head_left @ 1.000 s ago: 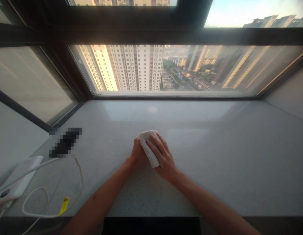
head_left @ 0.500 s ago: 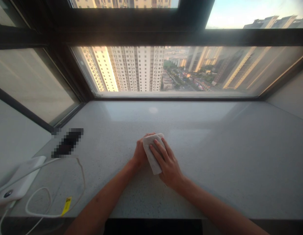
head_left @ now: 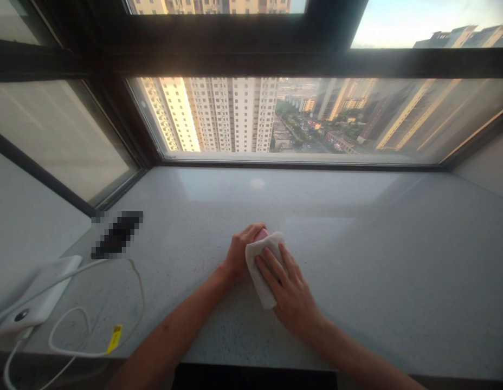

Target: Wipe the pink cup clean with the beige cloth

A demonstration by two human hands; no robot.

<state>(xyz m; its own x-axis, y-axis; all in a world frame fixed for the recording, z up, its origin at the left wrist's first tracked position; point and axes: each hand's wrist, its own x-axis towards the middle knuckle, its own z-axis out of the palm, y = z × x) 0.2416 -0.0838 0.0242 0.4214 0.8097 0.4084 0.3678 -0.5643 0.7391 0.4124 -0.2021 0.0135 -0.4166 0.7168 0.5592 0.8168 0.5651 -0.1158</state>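
My left hand (head_left: pixel 238 253) is closed around a small pink object (head_left: pixel 261 234), of which only a bit of the surface shows past the fingers. A folded white cloth (head_left: pixel 258 272) covers the rest of that object, so its kind is hidden. My right hand (head_left: pixel 295 292) lies over the cloth and holds it against the pink object, fingers pointing up and to the left. Both hands meet above the middle of the pale speckled windowsill (head_left: pixel 186 216).
At the left stand a white power-strip-like box (head_left: pixel 44 298) and a looped white cable (head_left: pixel 68 355) with a yellow tag (head_left: pixel 114 339). A blurred-out dark item (head_left: pixel 118 235) lies behind them. A dark-framed window (head_left: pixel 300 165) borders the sill's far side.
My right hand and the cloth have slid down and slightly right, uncovering part of the pink object. My left hand stays about in place. The view has shifted slightly.
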